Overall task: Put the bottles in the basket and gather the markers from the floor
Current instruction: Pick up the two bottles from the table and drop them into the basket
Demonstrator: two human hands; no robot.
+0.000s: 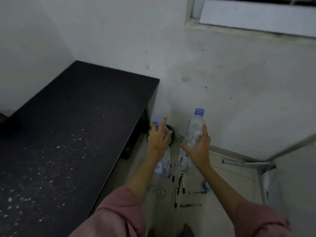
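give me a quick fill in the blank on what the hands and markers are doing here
1. Each hand, left and right, holds a clear plastic ____ with a blue cap.
2. The black-and-white markers lie on the ____.
3. The round dark green basket sits beside the long ____ bench.

Missing words: bottle; floor; black

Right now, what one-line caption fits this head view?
Left hand and right hand each hold a clear bottle above the markers scattered on the floor.
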